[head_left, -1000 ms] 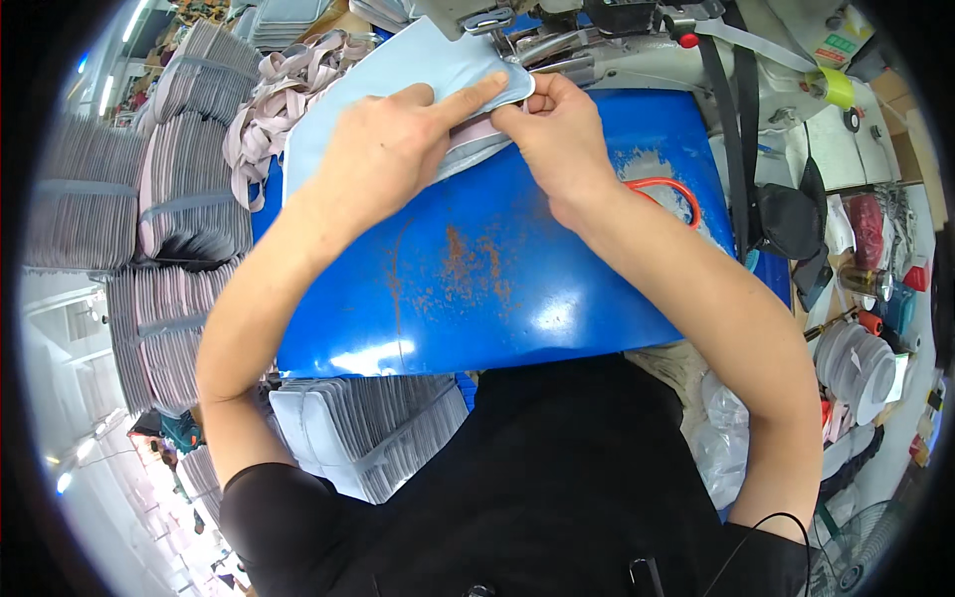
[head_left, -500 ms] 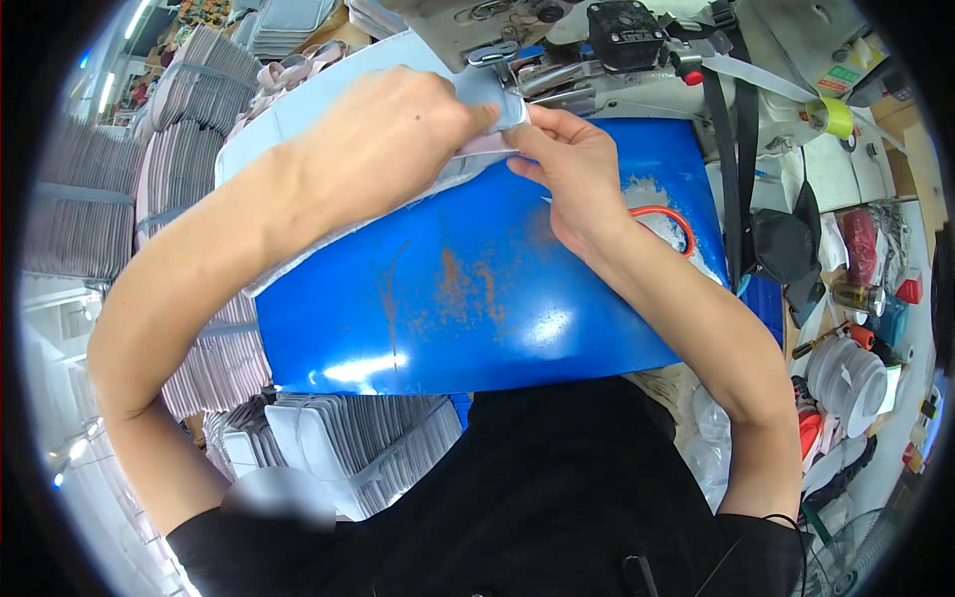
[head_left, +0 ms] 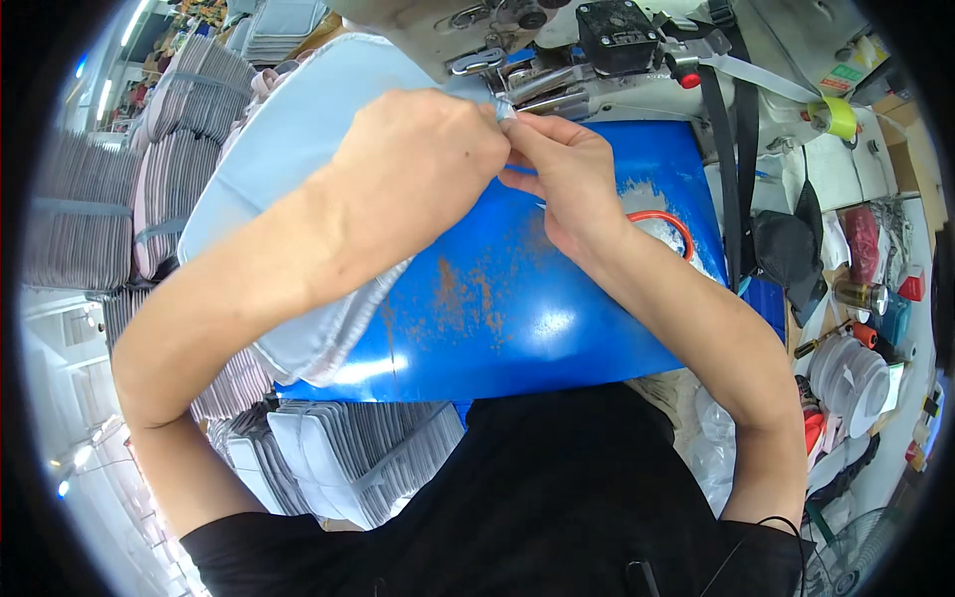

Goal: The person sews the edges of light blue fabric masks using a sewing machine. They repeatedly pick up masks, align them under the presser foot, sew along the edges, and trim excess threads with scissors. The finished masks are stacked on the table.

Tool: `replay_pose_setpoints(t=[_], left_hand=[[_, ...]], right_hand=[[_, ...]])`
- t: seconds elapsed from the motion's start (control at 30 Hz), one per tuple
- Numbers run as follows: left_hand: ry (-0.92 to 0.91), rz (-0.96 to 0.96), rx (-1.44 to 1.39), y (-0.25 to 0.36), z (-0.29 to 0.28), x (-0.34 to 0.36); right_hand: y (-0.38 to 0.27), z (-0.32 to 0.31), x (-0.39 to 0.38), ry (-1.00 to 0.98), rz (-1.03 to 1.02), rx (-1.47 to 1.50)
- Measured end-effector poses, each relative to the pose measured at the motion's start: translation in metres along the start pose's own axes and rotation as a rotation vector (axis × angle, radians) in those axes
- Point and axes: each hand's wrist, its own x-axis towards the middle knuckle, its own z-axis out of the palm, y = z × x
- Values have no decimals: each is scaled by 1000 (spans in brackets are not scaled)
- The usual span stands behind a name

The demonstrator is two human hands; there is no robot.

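A light blue padded fabric panel [head_left: 298, 109] with a pale bound edge lies on the blue work surface [head_left: 477, 338], its lower corner reaching toward the front edge. My left hand [head_left: 428, 149] is closed on the panel's right end, the fingers curled under and partly hidden. Close against it, my right hand [head_left: 575, 174] pinches the same end between thumb and fingers. Both hands meet just below the presser-foot area of a sewing machine [head_left: 428, 35]. The small bit between the fingertips is mostly covered.
Red-orange scissor handles [head_left: 679, 224] lie right of my right hand. Strapped stacks of similar panels stand at the left [head_left: 75, 234] and below the table edge [head_left: 343, 453]. Black straps [head_left: 718, 169] and a dark pouch [head_left: 781, 244] hang at the right, near a yellow-green tape roll [head_left: 834, 117].
The panel has turned, its left part swinging down toward me and showing more of its face. My left hand has moved right and slightly down, up against my right hand, which stays nearly in place.
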Motion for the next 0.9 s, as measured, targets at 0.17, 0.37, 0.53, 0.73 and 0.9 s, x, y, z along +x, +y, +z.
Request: replay_pose_setpoints(t=[0.17,0.37,0.53,0.73,0.9], left_hand=[[7,-89,-50,11,7,-1],[58,-178,-87,22,16,0],[73,-199,-78,26,18,0],[76,-246,-77,37,18,2],[128,-388,-187,51,32,12]], right_hand=[[0,1,-3,-10,5,-24],[2,-3,-3,-14,-27,12],[3,-3,-1,-9,-2,-2],[5,-1,-2,3,-16,36],[1,-1,-4,-12,-31,1]])
